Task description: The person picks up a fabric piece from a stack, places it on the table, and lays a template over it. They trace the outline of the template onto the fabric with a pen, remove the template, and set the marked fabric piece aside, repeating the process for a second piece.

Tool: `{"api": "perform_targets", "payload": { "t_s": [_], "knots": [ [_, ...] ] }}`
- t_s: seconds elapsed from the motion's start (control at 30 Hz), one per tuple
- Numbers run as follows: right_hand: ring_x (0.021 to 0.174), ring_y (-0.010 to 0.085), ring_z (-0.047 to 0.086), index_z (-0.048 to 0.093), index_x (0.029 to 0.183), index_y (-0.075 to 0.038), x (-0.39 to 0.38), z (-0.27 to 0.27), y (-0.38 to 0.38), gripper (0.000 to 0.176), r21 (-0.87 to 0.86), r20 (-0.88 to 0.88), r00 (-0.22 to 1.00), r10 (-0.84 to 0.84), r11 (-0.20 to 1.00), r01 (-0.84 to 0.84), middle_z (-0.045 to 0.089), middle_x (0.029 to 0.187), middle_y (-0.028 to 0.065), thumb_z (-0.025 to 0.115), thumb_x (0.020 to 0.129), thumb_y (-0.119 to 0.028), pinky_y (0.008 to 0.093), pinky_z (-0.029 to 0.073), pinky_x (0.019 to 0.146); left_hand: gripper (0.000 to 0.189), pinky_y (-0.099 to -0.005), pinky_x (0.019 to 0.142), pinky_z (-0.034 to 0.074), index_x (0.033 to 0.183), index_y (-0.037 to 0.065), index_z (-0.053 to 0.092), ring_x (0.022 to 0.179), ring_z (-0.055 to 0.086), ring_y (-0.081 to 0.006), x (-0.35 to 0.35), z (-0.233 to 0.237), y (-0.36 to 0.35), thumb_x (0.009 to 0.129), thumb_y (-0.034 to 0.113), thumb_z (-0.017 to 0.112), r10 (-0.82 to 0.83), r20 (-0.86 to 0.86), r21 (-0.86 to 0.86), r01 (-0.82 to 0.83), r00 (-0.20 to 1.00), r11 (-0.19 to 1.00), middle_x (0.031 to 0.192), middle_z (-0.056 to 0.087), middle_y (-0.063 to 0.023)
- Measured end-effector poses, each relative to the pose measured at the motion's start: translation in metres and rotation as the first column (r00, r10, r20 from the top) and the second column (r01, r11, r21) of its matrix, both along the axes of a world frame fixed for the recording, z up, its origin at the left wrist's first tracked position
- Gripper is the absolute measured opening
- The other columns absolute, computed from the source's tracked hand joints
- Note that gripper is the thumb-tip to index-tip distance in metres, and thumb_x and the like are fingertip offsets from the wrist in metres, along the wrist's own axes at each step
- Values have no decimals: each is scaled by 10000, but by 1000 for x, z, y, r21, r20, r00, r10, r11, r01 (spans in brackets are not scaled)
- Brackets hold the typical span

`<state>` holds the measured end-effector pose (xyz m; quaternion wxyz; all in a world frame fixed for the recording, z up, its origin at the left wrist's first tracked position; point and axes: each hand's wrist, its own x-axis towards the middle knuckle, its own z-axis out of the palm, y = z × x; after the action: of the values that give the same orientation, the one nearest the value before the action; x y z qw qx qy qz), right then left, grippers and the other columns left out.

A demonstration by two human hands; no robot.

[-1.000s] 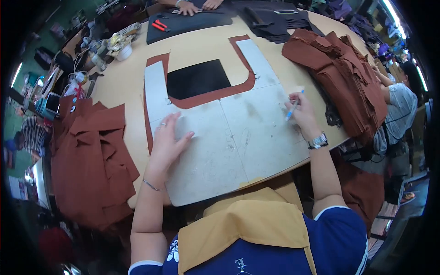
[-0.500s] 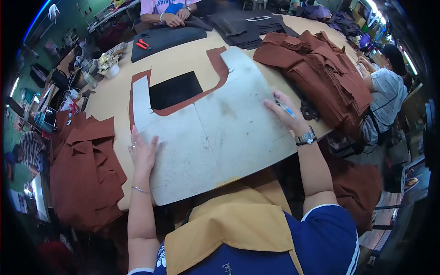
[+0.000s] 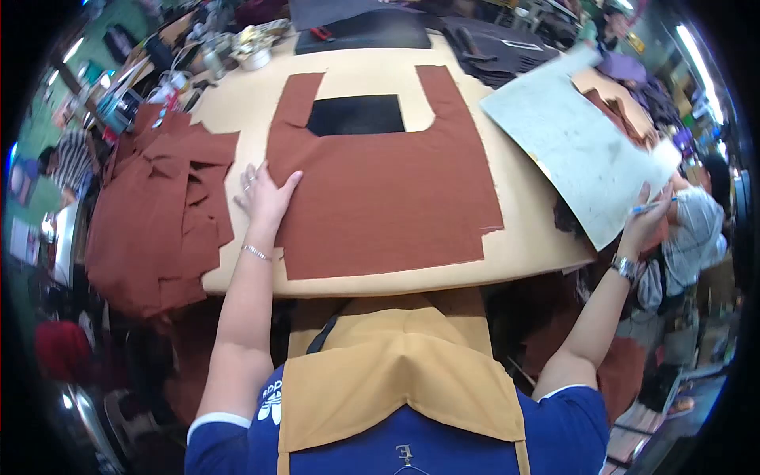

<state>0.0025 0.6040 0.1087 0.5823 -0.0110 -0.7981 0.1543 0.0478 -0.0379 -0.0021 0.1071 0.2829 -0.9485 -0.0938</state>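
A brown cut fabric piece (image 3: 384, 198) with two straps lies flat on the table, over part of a black rectangle (image 3: 356, 115). My left hand (image 3: 269, 194) rests at the fabric's left edge, fingers spread, holding nothing. Out to the right, my right hand (image 3: 645, 226) grips the lower edge of a large pale pattern template (image 3: 574, 142), which is raised and tilted over the right side of the table. A blue pen (image 3: 653, 206) is also held in that hand. The template hides what lies behind it.
Brown fabric pieces (image 3: 162, 222) are heaped on the table's left edge. Dark fabric (image 3: 495, 51) is stacked at the back right. A white tub (image 3: 253, 55) stands at the back left. Another person (image 3: 693, 229) sits at the right, close to the template.
My right hand has lifted the template off the brown fabric and swung it to the right, uncovering the fabric. My left hand now touches the fabric's edge. The view has shifted.
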Motion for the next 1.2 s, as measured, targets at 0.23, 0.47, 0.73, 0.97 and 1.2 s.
{"api": "perform_targets", "payload": {
  "t_s": [0.23, 0.47, 0.73, 0.97, 1.2],
  "knots": [
    [1191, 271, 546, 552, 1250, 14, -22, -65, -195, 362, -252, 419, 693, 587, 808, -532, 598, 1238, 176, 587, 959, -198, 365, 387, 1040, 392, -442, 827, 484, 1097, 6, 578, 960, 631, -363, -34, -21, -12, 924, 358, 568, -60, -488, 348, 257, 871, 902, 1063, 644, -215],
    [1208, 258, 546, 549, 1272, 1, -35, -134, -266, 380, -314, 761, 324, 563, 755, -575, 584, 1286, 171, 602, 944, -183, 360, 411, 1033, 495, -313, 861, 448, 1166, -65, 605, 909, 557, -174, 82, 70, -165, 910, 359, 609, 478, -603, 781, 349, 639, 518, 1058, 634, -120],
    [1199, 226, 525, 530, 1258, 52, -54, -157, -254, 373, -494, 635, 222, 740, 609, -620, 574, 1261, 152, 580, 968, -176, 329, 392, 1048, 402, -367, 984, 454, 1190, 12, 613, 1082, 589, -263, 472, 68, -262, 964, 329, 513, 842, -195, 979, 55, 503, 194, 1193, 631, -139],
    [1218, 227, 514, 511, 1272, 44, -55, -159, -251, 375, -502, 638, 210, 741, 607, -616, 548, 1290, 155, 570, 974, -177, 328, 393, 1053, 397, -429, 974, 452, 1260, 44, 563, 1143, 565, -296, 657, -84, -195, 959, 298, 520, 993, 98, 947, -313, 61, -74, 1239, 603, -154],
    [1228, 249, 515, 501, 1282, 34, -50, -150, -253, 397, -384, 716, 266, 646, 683, -622, 546, 1300, 179, 565, 978, -214, 340, 401, 1050, 467, -460, 1024, 405, 1263, 121, 544, 1258, 468, -342, 531, -80, -124, 901, 412, 592, 800, 189, -295, -744, 569, 599, 1419, 430, -152]
  ]
}}
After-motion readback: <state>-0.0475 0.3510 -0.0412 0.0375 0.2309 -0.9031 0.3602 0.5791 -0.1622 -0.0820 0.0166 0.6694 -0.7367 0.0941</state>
